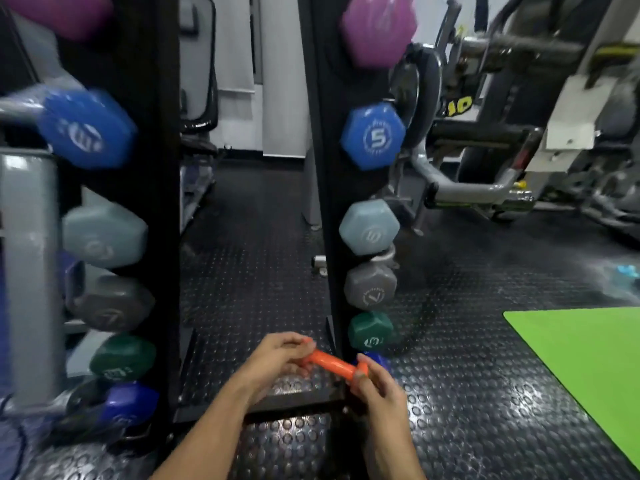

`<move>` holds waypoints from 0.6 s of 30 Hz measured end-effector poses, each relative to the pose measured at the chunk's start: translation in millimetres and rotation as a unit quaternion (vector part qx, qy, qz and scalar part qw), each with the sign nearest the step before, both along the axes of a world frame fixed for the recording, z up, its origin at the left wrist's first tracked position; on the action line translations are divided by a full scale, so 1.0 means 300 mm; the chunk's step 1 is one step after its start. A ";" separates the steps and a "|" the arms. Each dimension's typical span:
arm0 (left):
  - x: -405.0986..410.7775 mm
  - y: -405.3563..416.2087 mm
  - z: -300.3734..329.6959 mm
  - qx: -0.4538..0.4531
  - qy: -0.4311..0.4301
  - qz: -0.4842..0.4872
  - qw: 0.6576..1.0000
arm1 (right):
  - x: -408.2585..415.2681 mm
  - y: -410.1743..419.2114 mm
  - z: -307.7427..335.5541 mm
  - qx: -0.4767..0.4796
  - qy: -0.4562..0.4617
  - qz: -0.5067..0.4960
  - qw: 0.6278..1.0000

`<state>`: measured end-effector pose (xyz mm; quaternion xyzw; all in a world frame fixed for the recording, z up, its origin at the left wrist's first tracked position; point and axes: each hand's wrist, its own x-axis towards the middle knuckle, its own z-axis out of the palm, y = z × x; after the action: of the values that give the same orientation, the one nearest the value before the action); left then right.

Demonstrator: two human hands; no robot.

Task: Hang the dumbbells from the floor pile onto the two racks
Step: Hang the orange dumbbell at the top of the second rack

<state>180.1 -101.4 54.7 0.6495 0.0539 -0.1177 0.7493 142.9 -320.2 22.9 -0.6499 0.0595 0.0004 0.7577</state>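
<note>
Orange dumbbell, at six o'clock low between two black racks, is held with left hand and right hand fingers wrapped around its ends; right rack heads read 5, 7, 3.

Bright orange dumbbell glows over the black stud-patterned floor, lime-green mat at the edge, and down the black right rack run purple, blue, pale blue, grey and dark green heads.
</note>
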 end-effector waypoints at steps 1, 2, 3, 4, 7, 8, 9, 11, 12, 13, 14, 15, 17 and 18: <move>-0.003 0.004 0.060 0.002 -0.017 0.002 1.000 | 0.002 -0.006 0.058 -0.008 -0.014 0.013 1.000; -0.006 0.006 0.125 0.003 -0.035 0.006 0.999 | 0.007 -0.011 0.123 -0.014 -0.030 0.027 0.999; -0.008 0.008 0.188 0.000 -0.052 0.010 0.999 | 0.013 -0.017 0.184 -0.019 -0.043 0.040 0.998; -0.010 0.008 0.248 -0.004 -0.069 0.012 0.998 | 0.019 -0.021 0.247 -0.018 -0.057 0.052 0.997; -0.019 0.007 0.447 -0.011 -0.118 0.015 0.993 | 0.025 -0.035 0.451 -0.026 -0.106 0.088 0.990; -0.020 0.006 0.512 -0.011 -0.133 0.018 0.991 | 0.024 -0.039 0.520 -0.030 -0.123 0.097 0.987; -0.023 0.005 0.572 -0.010 -0.147 0.022 0.989 | 0.021 -0.046 0.585 -0.034 -0.140 0.107 0.984; -0.030 0.002 0.687 -0.013 -0.180 0.034 0.983 | 0.015 -0.056 0.709 -0.030 -0.168 0.134 0.976; -0.034 0.000 0.737 -0.015 -0.197 0.042 0.979 | 0.013 -0.063 0.763 -0.027 -0.178 0.150 0.972; -0.039 0.000 0.795 -0.010 -0.214 0.049 0.975 | 0.013 -0.069 0.819 -0.025 -0.189 0.169 0.967; -0.038 -0.001 0.837 -0.007 -0.228 0.052 0.972 | 0.017 -0.074 0.862 -0.021 -0.197 0.192 0.961; -0.040 -0.002 0.889 -0.007 -0.241 0.056 0.969 | 0.023 -0.081 0.910 -0.020 -0.209 0.217 0.953; -0.046 -0.005 1.008 -0.012 -0.265 0.057 0.962 | 0.034 -0.091 1.015 -0.027 -0.246 0.245 0.937; -0.049 -0.009 1.067 -0.012 -0.278 0.057 0.959 | 0.039 -0.092 1.069 -0.029 -0.267 0.246 0.931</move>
<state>165.3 -104.3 374.9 0.6437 -0.1210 0.1094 0.7477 154.6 -347.9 343.7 -0.6424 -0.3065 0.0119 0.7023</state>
